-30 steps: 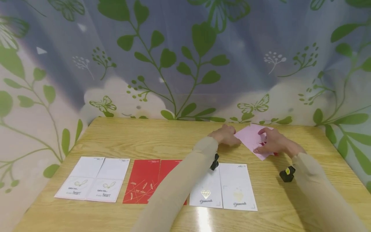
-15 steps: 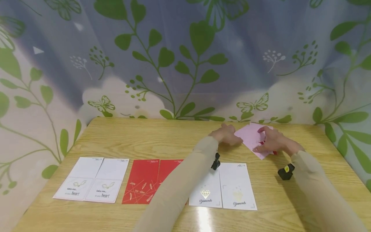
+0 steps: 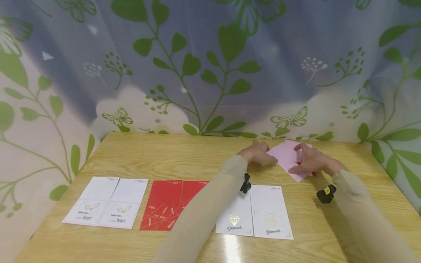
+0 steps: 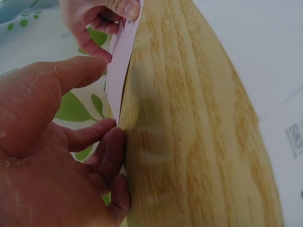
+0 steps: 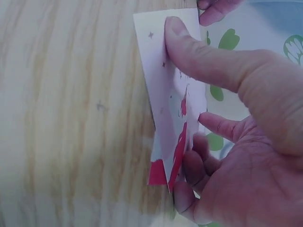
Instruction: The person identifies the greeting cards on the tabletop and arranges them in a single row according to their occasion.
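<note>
A pink greeting card (image 3: 283,156) with small dark specks and a red print lies askew near the back right of the table. My right hand (image 3: 310,160) holds it, thumb (image 5: 182,42) on its face and the other fingers at the opposite edge. Under it, in the right wrist view, shows the corner of another card with a red part (image 5: 157,173). From the left, my left hand (image 3: 259,153) reaches the pink card's corner. In the left wrist view its fingertips (image 4: 111,125) touch that corner, while the thumb (image 4: 92,71) stands apart from them.
Card pairs lie in a row along the front: white heart cards (image 3: 93,195) at left, red cards (image 3: 164,201) in the middle, white diamond cards (image 3: 271,210) to the right, partly under my left sleeve (image 3: 204,204). A leaf-patterned curtain (image 3: 210,73) borders the wooden table (image 3: 164,155).
My left fingers have edged slightly right, over the pink card's near-left corner. The right hand keeps its hold, and the rows of cards stay put.
</note>
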Motion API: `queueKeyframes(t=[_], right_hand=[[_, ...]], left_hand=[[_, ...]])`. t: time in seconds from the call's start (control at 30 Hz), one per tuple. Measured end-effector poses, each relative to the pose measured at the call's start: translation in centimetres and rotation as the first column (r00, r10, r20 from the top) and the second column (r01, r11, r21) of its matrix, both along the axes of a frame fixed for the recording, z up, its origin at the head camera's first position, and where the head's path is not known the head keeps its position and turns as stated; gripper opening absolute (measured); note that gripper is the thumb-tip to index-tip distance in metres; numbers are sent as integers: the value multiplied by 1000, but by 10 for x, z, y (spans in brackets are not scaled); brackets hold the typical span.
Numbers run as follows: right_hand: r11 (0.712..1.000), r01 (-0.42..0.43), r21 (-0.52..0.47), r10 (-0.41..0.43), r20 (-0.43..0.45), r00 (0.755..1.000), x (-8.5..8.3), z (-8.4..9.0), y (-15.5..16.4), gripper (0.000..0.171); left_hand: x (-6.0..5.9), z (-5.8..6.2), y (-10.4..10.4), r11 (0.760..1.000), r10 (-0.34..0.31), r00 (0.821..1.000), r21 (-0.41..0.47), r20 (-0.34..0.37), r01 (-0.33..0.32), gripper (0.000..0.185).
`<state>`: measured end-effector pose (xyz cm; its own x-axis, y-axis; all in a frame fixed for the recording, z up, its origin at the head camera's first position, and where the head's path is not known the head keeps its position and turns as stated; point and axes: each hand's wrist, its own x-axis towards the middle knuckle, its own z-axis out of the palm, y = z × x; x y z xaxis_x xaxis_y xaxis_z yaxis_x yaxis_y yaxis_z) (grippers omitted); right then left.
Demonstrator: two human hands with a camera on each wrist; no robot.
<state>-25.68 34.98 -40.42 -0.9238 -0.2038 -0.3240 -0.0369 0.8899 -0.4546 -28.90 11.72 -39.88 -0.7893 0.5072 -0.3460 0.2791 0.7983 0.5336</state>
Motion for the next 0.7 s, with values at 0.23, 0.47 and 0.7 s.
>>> queueKeyframes(t=[0.23, 0.47, 0.7], right_hand=[[998, -10, 58, 10, 2, 1000, 0, 2, -1, 100], [996, -16, 84, 11, 60, 998, -2, 7, -3, 100], [998, 55, 34, -60, 199, 978, -6, 12, -7, 98]], left_hand=[[2, 0, 0, 1000, 2, 1000, 10, -11, -2, 68], [4, 0, 1, 1000, 24, 1000, 11, -12, -24, 67], [4, 0, 2, 999, 48, 999, 15, -25, -48, 63]])
